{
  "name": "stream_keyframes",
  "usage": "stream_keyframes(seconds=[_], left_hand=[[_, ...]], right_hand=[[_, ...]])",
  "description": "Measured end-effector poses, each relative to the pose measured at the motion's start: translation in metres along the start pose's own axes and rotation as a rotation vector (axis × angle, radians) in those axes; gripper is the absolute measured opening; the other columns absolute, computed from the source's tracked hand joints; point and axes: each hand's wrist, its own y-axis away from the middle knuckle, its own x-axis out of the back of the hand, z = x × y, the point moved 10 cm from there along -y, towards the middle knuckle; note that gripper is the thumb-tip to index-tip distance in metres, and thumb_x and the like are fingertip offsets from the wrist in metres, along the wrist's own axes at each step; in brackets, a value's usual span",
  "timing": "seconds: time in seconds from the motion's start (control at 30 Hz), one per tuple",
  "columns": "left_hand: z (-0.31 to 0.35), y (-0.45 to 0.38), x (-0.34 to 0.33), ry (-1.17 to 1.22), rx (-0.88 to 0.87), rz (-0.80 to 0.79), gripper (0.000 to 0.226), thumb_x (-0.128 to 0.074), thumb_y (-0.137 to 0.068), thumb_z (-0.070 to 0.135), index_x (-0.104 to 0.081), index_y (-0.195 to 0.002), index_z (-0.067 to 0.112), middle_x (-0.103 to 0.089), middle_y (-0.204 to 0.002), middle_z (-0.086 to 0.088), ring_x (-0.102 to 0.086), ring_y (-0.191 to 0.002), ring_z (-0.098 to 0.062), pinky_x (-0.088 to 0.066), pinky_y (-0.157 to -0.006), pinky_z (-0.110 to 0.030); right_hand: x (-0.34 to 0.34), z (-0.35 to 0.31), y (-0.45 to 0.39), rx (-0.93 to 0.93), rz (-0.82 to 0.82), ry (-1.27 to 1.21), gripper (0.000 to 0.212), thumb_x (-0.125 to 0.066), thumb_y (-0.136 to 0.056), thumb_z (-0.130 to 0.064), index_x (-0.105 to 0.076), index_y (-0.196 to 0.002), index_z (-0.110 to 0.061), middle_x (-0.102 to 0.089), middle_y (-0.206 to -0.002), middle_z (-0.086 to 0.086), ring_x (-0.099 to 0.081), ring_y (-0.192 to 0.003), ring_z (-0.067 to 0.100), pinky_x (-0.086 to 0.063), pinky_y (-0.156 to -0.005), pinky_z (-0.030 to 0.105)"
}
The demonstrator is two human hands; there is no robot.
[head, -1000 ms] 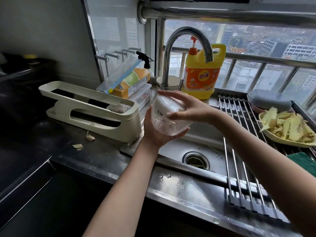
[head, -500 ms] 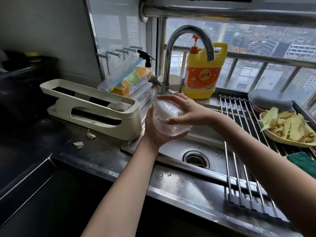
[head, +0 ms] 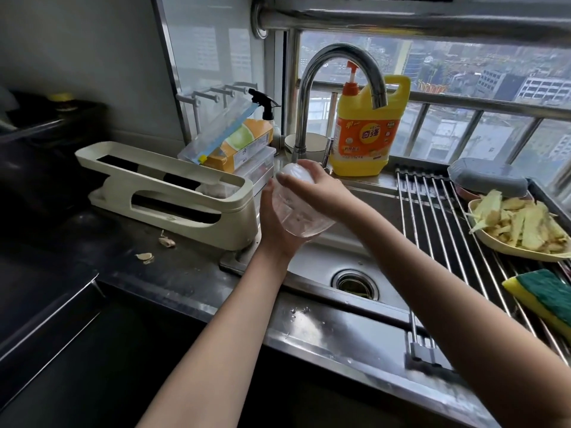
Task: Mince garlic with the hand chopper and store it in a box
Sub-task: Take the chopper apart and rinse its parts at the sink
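Tilting further than a second ago, the chopper [head: 296, 208] now lies with its white lid toward the upper left and its clear bowl pointing down at the sink [head: 321, 261], near the middle of the frame. Left hand [head: 278, 223] cups the bowl from beneath, fingers curled round it; right hand [head: 318, 193] wraps over the lid. This looks like opening or emptying the chopper. Whether garlic is inside is hard to make out, and no storage box is identifiable.

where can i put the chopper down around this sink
Free: the dark counter in front of the cream rack, bar two garlic scraps. Crowded: the drying rack with peel dish and sponge.
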Motion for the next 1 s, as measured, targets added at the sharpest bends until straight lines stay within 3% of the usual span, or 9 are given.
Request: stream_keyframes(seconds=[0.1,0.17,0.27,0.43,0.63,0.73,0.8,0.87,1.0], left_hand=[[-0.009,-0.001,-0.002,-0.039,0.052,-0.009,0.068,-0.063,-0.075,0.056,-0.053,-0.133,0.022,-0.050,-0.139,-0.011,-0.048,-0.126,-0.032,-0.037,-0.102,-0.055],[-0.009,0.000,-0.008,-0.075,0.004,-0.018,0.053,-0.058,-0.081,0.051,-0.060,-0.125,0.022,-0.055,-0.132,-0.013,-0.054,-0.119,-0.034,-0.043,-0.093,-0.059],[-0.010,-0.001,-0.008,-0.221,-0.012,-0.023,0.070,-0.059,-0.080,0.060,-0.049,-0.138,0.021,-0.040,-0.147,-0.020,-0.037,-0.134,-0.043,-0.023,-0.100,-0.077],[-0.012,0.002,-0.006,-0.289,0.012,-0.022,0.082,-0.068,-0.069,0.052,-0.049,-0.136,0.010,-0.048,-0.133,-0.026,-0.046,-0.124,-0.041,-0.032,-0.106,-0.060],[-0.011,0.018,-0.015,-0.233,0.105,-0.051,0.067,-0.079,-0.052,0.051,-0.072,-0.107,0.014,-0.067,-0.103,-0.012,-0.067,-0.091,-0.028,-0.054,-0.083,-0.042],[-0.016,0.013,0.006,-0.134,0.131,0.151,0.055,-0.065,-0.068,0.066,-0.067,-0.095,0.017,-0.064,-0.100,-0.003,-0.061,-0.088,-0.023,-0.040,-0.104,-0.043],[-0.013,0.010,0.006,-0.083,0.085,0.185,0.057,-0.070,-0.068,0.061,-0.064,-0.098,0.014,-0.062,-0.102,-0.006,-0.058,-0.094,-0.023,-0.034,-0.108,-0.043],[-0.005,0.007,-0.011,0.011,0.007,0.037,0.069,-0.085,-0.054,0.044,-0.065,-0.109,0.009,-0.061,-0.110,-0.013,-0.056,-0.108,-0.027,-0.033,-0.109,-0.042],[0.005,-0.001,0.006,-0.437,-0.135,0.132,0.058,-0.064,-0.073,0.051,-0.064,-0.119,0.016,-0.063,-0.111,-0.017,-0.058,-0.104,-0.034,-0.049,-0.081,-0.045]], right_hand=[[0.009,0.006,-0.003,-0.050,-0.049,-0.013,0.076,-0.048,-0.075,-0.076,-0.031,-0.140,-0.039,-0.049,-0.130,0.008,-0.056,-0.103,0.027,-0.050,-0.090,0.043],[0.007,0.012,-0.001,-0.075,-0.115,-0.112,0.070,-0.051,-0.080,-0.068,-0.032,-0.139,-0.035,-0.047,-0.126,0.002,-0.057,-0.099,0.022,-0.053,-0.078,0.037],[0.006,0.021,0.004,-0.127,-0.151,-0.297,0.063,-0.055,-0.083,-0.058,-0.035,-0.136,-0.031,-0.049,-0.127,0.003,-0.062,-0.098,0.022,-0.057,-0.063,0.033],[0.016,0.022,0.011,0.045,-0.140,-0.195,0.063,-0.056,-0.085,-0.057,-0.029,-0.139,-0.040,-0.047,-0.133,0.005,-0.059,-0.105,0.021,-0.054,-0.082,0.035],[0.015,-0.002,0.030,0.311,-0.108,-0.059,0.073,-0.061,-0.063,-0.067,-0.034,-0.131,-0.057,-0.030,-0.145,0.001,-0.039,-0.128,0.029,-0.042,-0.100,0.055],[0.018,-0.021,0.030,0.406,-0.105,0.116,0.075,-0.058,-0.061,-0.073,-0.032,-0.131,-0.060,-0.033,-0.140,0.001,-0.036,-0.128,0.027,-0.039,-0.102,0.053],[0.019,-0.024,0.025,0.348,-0.125,0.059,0.076,-0.057,-0.059,-0.073,-0.034,-0.130,-0.059,-0.034,-0.140,0.000,-0.040,-0.123,0.025,-0.043,-0.099,0.049],[0.020,-0.018,0.021,0.271,-0.082,-0.029,0.074,-0.058,-0.061,-0.072,-0.037,-0.130,-0.055,-0.040,-0.138,0.001,-0.046,-0.118,0.023,-0.047,-0.095,0.046],[0.014,0.021,0.020,0.054,0.005,-0.353,0.052,-0.054,-0.083,-0.057,-0.043,-0.130,-0.035,-0.057,-0.123,0.006,-0.062,-0.100,0.020,-0.054,-0.088,0.044]])
